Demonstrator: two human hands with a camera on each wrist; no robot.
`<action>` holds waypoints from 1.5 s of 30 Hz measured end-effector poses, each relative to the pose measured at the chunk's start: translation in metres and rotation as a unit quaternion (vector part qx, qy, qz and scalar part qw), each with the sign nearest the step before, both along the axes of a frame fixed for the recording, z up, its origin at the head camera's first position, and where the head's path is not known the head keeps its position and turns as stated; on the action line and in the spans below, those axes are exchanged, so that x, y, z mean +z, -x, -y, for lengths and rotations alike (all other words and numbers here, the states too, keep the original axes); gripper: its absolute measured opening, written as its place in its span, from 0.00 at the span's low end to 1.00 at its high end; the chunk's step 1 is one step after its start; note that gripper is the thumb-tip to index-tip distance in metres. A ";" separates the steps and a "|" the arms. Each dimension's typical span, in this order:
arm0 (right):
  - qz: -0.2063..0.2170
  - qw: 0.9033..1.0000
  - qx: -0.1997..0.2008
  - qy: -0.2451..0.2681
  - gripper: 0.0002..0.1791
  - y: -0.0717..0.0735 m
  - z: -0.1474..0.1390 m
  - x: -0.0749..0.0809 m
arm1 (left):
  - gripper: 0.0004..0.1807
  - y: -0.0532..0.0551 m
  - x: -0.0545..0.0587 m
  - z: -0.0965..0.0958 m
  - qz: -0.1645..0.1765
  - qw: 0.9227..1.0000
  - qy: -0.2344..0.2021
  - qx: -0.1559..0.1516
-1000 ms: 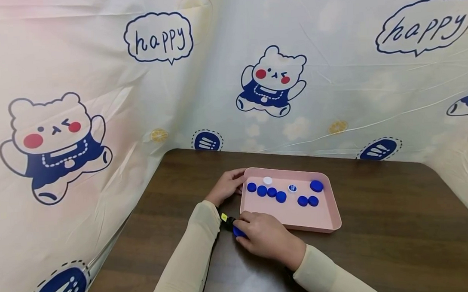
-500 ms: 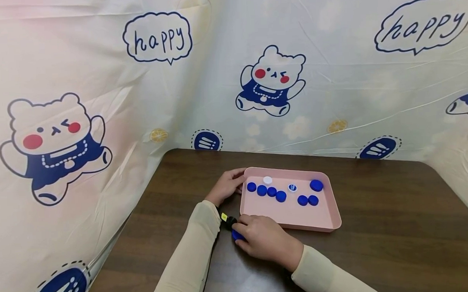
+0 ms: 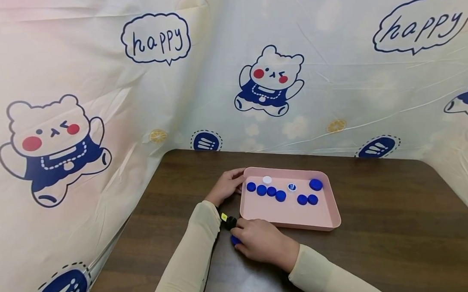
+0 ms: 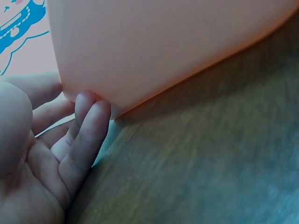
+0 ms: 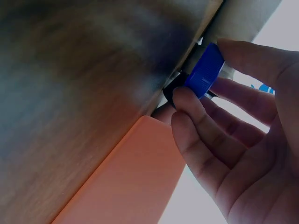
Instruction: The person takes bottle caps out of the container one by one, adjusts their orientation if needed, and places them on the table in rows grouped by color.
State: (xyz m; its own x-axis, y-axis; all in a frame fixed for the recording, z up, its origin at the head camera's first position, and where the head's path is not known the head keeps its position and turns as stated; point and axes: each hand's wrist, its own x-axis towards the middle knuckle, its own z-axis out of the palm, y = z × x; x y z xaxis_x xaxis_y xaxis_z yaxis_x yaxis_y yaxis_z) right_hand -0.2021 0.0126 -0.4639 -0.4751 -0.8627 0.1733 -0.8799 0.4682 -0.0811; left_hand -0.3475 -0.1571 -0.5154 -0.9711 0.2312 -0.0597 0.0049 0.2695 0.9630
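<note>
At the far left corner of a pink tray (image 3: 275, 211), my left hand (image 3: 224, 187) holds the rim. In the left wrist view its bent fingertips (image 4: 98, 119) lie against the tray's outer wall (image 4: 154, 51). My right hand (image 3: 260, 241) is in front of the tray's near left corner. It pinches a ridged blue bottle cap (image 5: 204, 72) between thumb and fingers, tilted on edge in the right wrist view. In the head view only part of that cap (image 3: 235, 240) shows beside the fingers.
Inside the tray lie several small blue caps (image 3: 280, 196), a larger blue cap (image 3: 315, 185), a white cap (image 3: 267, 179) and a white disc with a blue print (image 3: 292, 187). A black wrist camera (image 3: 230, 222) with a yellow tag sits by the left cuff. A printed curtain (image 3: 324, 82) borders the brown table (image 3: 384, 226).
My right hand has shifted slightly toward me and to the left, with the blue bottle cap in its pinch. My left hand and the tray have stayed in place.
</note>
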 end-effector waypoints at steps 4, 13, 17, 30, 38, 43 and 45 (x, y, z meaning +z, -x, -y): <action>-0.009 1.000 0.000 -0.005 0.09 -0.001 0.002 -0.001 | 0.22 0.000 0.000 0.001 0.002 1.000 0.002 0.004; -0.027 0.999 0.001 -0.017 0.09 -0.001 0.004 -0.001 | 0.21 -0.001 0.001 0.000 0.007 1.000 0.002 0.005; -0.022 1.000 0.000 -0.023 0.09 0.000 0.006 -0.001 | 0.22 0.000 0.003 0.000 0.012 1.000 0.004 0.005; -0.026 0.999 -0.007 -0.034 0.10 0.000 0.008 -0.004 | 0.21 0.001 0.000 0.000 0.017 1.000 0.005 0.006; -0.024 0.999 -0.010 -0.040 0.10 0.001 0.008 -0.003 | 0.21 0.000 0.002 -0.001 0.016 1.000 0.003 0.013; -0.030 0.999 -0.008 -0.040 0.10 0.001 0.009 -0.003 | 0.21 0.000 0.001 -0.001 0.011 1.000 0.004 0.014; -0.030 0.999 -0.007 -0.039 0.10 0.001 0.009 -0.003 | 0.21 0.000 0.002 -0.002 0.012 1.000 0.005 0.015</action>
State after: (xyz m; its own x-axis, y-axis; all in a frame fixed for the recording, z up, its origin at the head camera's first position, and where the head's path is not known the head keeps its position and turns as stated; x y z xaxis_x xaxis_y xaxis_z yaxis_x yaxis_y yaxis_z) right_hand -0.2029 0.0038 -0.4665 -0.4776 -0.8683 0.1341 -0.8756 0.4830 0.0090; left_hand -0.3472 -0.1555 -0.5136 -0.9756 0.2020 -0.0855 -0.0264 0.2790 0.9599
